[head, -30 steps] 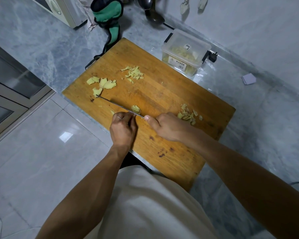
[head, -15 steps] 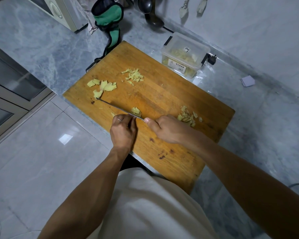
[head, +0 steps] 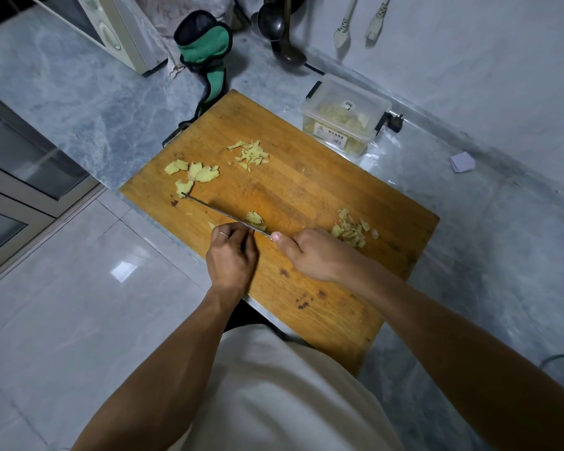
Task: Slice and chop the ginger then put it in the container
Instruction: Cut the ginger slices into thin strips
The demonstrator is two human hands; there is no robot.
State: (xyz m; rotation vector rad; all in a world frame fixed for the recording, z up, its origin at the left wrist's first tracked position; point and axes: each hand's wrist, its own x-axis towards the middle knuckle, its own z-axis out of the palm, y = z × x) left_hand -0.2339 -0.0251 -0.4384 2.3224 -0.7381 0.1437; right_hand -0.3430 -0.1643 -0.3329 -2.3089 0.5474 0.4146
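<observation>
Four ginger lots on cutting board — slices uncut, shreds unloaded. Knife gripped by right hand; small stack pinned by curled left hand. Container part-filled.

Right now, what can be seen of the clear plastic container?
The clear plastic container is a rectangular tub with dark clips at its ends and a white label on its near side. It stands upright on the grey counter, just beyond the cutting board's far edge. Pale yellow ginger shows through its walls. Neither hand touches it.
</observation>
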